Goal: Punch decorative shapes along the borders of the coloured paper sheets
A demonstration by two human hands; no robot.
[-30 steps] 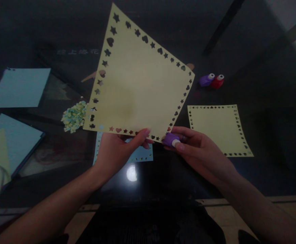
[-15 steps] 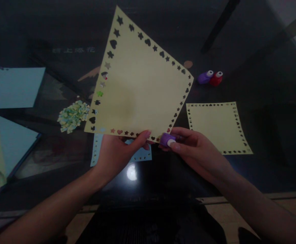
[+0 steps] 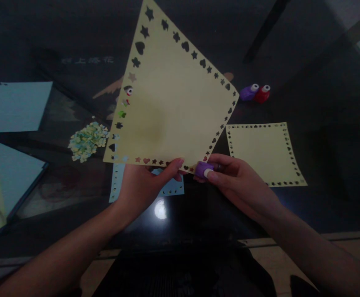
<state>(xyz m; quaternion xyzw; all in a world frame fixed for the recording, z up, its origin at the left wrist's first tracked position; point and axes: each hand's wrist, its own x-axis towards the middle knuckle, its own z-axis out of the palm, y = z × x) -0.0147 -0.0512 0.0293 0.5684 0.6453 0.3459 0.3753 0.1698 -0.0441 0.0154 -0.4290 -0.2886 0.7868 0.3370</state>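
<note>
A yellow sheet of paper (image 3: 180, 103) is held up over the table, its edges lined with punched stars, hearts and flower shapes. My left hand (image 3: 149, 179) pinches its lower edge, thumb on top and fingers beneath. At the sheet's bottom right corner my right hand (image 3: 238, 175) grips a small purple craft punch (image 3: 203, 170), thumb on its white button. The corner sits at the punch; whether it is inside the slot I cannot tell. Partly hidden under the sheet and my left hand lies a blue punched sheet (image 3: 173, 187).
A second yellow punched sheet (image 3: 260, 152) lies at the right. Behind it stand another purple punch (image 3: 247, 93) and a red punch (image 3: 262, 95). Left of the held sheet is a heap of paper bits (image 3: 88, 141). Blue sheets (image 3: 17, 107) lie further left on the dark glossy table.
The held sheet's far end has tipped slightly up and right in view. Both hands keep their places, with the punch still at the same corner.
</note>
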